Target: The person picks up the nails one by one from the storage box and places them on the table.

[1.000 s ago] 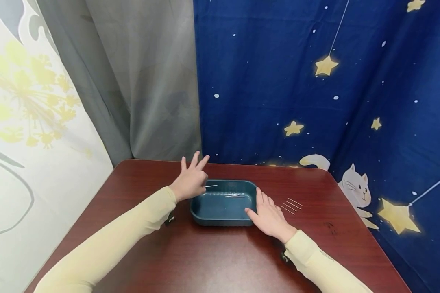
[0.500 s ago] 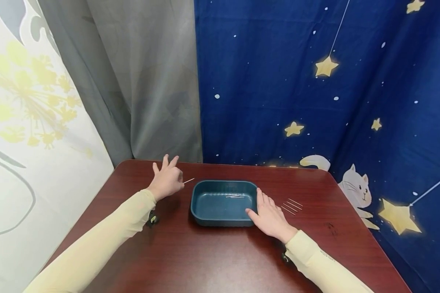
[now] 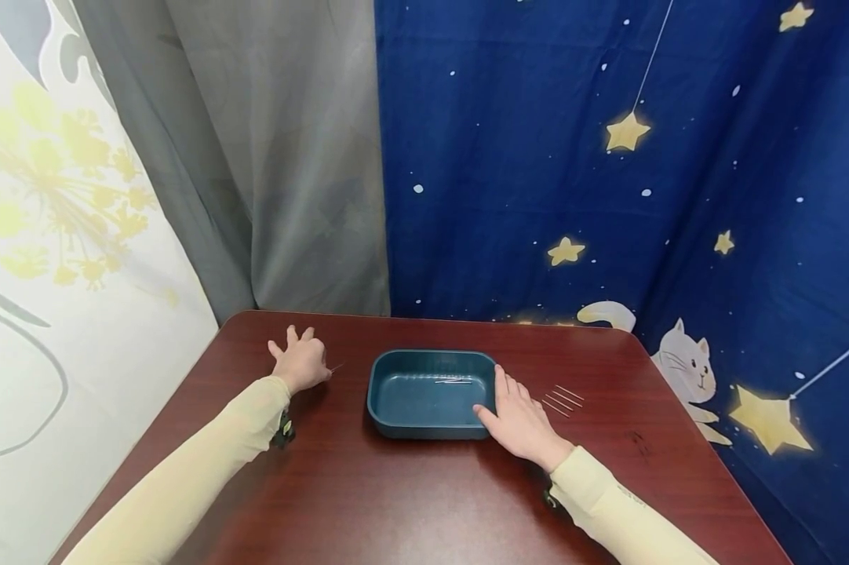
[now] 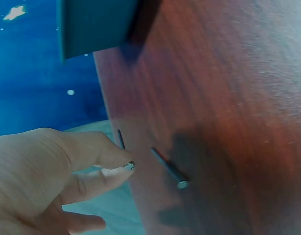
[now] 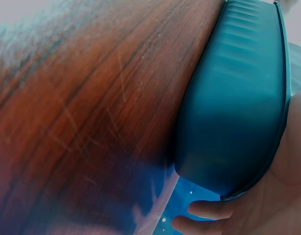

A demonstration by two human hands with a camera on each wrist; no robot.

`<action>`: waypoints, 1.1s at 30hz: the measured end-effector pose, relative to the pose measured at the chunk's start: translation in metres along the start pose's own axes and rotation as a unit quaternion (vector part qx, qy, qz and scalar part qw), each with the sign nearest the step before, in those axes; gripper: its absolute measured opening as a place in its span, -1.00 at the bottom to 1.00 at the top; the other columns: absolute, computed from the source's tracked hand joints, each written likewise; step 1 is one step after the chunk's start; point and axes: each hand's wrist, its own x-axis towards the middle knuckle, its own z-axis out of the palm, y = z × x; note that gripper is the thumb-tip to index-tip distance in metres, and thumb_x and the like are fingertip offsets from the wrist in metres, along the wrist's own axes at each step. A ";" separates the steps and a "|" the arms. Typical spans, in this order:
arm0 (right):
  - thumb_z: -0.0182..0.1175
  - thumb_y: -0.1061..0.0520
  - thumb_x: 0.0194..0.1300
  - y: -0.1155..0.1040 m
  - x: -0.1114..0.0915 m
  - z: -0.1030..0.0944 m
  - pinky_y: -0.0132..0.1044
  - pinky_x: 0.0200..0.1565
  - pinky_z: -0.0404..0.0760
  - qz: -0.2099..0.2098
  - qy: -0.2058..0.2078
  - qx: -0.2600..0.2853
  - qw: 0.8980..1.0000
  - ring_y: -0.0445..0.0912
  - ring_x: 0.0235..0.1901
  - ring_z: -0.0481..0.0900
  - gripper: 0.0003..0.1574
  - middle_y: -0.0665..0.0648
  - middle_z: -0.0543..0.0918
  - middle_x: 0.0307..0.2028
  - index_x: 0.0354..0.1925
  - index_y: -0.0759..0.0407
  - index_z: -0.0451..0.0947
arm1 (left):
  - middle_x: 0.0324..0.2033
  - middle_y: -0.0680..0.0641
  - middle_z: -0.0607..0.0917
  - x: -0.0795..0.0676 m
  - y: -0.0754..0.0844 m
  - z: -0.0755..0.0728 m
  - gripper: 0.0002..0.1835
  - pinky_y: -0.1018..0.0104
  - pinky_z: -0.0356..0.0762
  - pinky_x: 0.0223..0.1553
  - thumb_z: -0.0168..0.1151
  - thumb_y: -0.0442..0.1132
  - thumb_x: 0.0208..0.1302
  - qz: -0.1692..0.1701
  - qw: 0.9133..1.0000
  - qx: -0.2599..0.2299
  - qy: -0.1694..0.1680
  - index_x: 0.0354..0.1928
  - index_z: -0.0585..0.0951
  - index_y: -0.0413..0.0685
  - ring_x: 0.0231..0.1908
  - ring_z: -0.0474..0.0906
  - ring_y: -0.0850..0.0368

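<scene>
At the table's left, my left hand [image 3: 301, 364] is low over the wood, pinching a nail [image 4: 121, 140] between thumb and forefinger; the other fingers spread away. In the left wrist view another nail [image 4: 166, 163] with a flat round head lies on the table beside the fingertips. A dark teal rectangular tray [image 3: 424, 431] sits mid-table, with a few thin nails [image 3: 454, 382] lying in it. Its right rim has my right hand [image 3: 523, 416] resting on it, fingers straight along the outer side and thumb over the edge.
Several nails [image 3: 562, 400] lie in a loose row on the red-brown table [image 3: 424, 502], right of the right hand. Grey and blue star-printed curtains [image 3: 523, 157] hang behind the table's far edge; a pale patterned cloth [image 3: 64, 275] hangs at the left.
The left hand has moved left from over the tray with the nail and come down close to the table. The right hand has stayed on the tray's rim, and the tray has not moved.
</scene>
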 end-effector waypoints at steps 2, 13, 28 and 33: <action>0.14 -0.32 0.40 0.000 0.000 0.000 0.36 0.24 0.27 -0.001 0.001 0.001 1.000 0.24 0.42 0.20 0.18 0.31 0.16 0.50 0.59 0.29 -0.14 | 0.42 -0.52 0.18 -0.001 -0.001 0.003 -0.71 -0.71 -0.34 0.13 0.46 -0.29 0.10 -0.008 1.000 0.003 -0.008 -0.69 0.58 -0.01 0.42 -0.30 -0.64; 0.12 -0.34 0.40 -0.001 0.001 0.000 0.36 0.24 0.28 -0.008 0.009 0.002 1.000 0.23 0.41 0.22 0.17 0.30 0.18 0.50 0.59 0.28 -0.12 | 0.42 -0.52 0.16 0.001 -0.008 0.015 -0.76 -0.72 -0.37 0.13 0.46 -0.28 0.10 -0.027 0.999 0.025 -0.040 -0.62 0.59 -0.03 0.42 -0.32 -0.64; 0.13 -0.33 0.40 -0.003 0.000 -0.003 0.36 0.26 0.25 0.003 -0.001 0.001 1.000 0.23 0.43 0.19 0.18 0.29 0.15 0.51 0.59 0.27 -0.14 | 0.44 -0.52 0.12 0.010 0.006 -0.005 -0.75 -0.72 -0.37 0.12 0.44 -0.22 0.12 -0.001 1.000 0.009 0.001 -0.65 0.62 0.01 0.43 -0.33 -0.63; 0.12 -0.34 0.40 -0.002 -0.001 -0.001 0.36 0.25 0.27 0.003 0.000 0.001 1.000 0.23 0.42 0.20 0.18 0.29 0.16 0.51 0.59 0.28 -0.13 | 0.45 -0.47 0.15 0.016 0.028 -0.010 -0.84 -0.72 -0.34 0.12 0.41 -0.17 0.15 0.040 0.999 0.002 0.032 -0.55 0.67 0.04 0.43 -0.27 -0.60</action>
